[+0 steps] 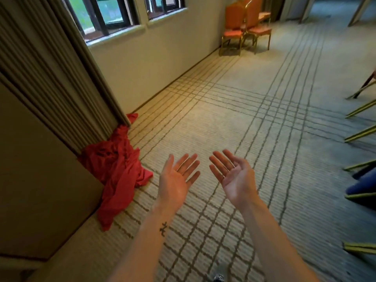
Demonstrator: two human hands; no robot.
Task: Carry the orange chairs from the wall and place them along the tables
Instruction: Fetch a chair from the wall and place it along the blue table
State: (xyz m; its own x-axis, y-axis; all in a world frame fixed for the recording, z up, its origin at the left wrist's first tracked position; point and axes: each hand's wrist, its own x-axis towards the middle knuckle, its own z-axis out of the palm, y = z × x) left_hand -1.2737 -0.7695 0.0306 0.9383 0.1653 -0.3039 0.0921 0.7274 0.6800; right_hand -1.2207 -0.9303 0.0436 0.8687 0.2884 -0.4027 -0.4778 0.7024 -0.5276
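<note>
A few orange chairs [247, 25] with gold legs stand bunched by the far wall, under the window side of the room, one stacked on another. My left hand [176, 176] and my right hand [232, 176] are held out in front of me, palms up, fingers straight, holding nothing. Both hands are far from the chairs, with a long stretch of carpet between.
A heap of red cloth [118, 169] lies on the carpet at the foot of a curtain [50, 74] on the left. Gold chair legs [360, 135] and a blue seat [362, 186] jut in along the right edge. Windows [114, 15] line the left wall.
</note>
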